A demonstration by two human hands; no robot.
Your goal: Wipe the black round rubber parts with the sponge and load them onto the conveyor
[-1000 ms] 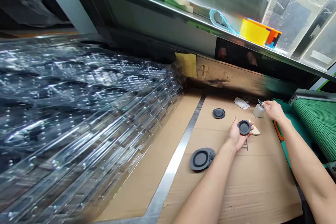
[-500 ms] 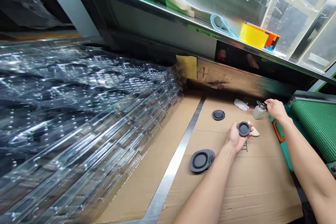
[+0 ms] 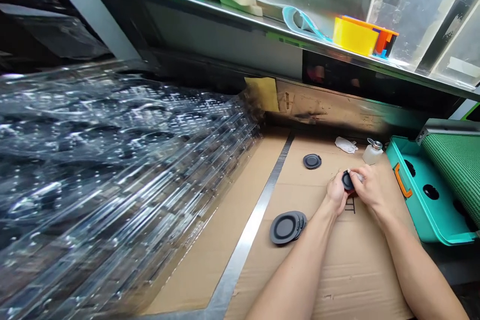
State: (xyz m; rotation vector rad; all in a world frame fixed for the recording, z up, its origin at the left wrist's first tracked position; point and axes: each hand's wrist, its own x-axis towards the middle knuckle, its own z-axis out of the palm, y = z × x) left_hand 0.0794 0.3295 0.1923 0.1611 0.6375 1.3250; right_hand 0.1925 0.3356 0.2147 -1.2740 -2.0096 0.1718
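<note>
A small black round part with a raised rim (image 3: 347, 180) is held between both hands above the cardboard. My left hand (image 3: 336, 191) is closed around its left side and underside. My right hand (image 3: 367, 186) is closed at its right edge, thumb and fingers pressed on it. Something pale shows by the right fingers, too small to make out. Left of my left forearm lies a short stack of similar black round parts (image 3: 285, 228). Another black round part (image 3: 312, 161) lies farther back. Behind my hands stand a white pump bottle (image 3: 372, 153) and a crumpled white cloth (image 3: 345, 145).
Stacked clear plastic trays (image 3: 150, 185) fill the left side. Grey tape (image 3: 250, 225) runs along the cardboard (image 3: 337, 265). To the right are a teal bin (image 3: 422, 220) with an orange handle and a green conveyor belt (image 3: 455, 160). A shelf overhead carries a yellow box (image 3: 354, 36).
My right hand has come from the pump bottle, down and left, onto the black part in my left hand. My left hand has turned and closed more around it. The teal bin is now uncovered.
</note>
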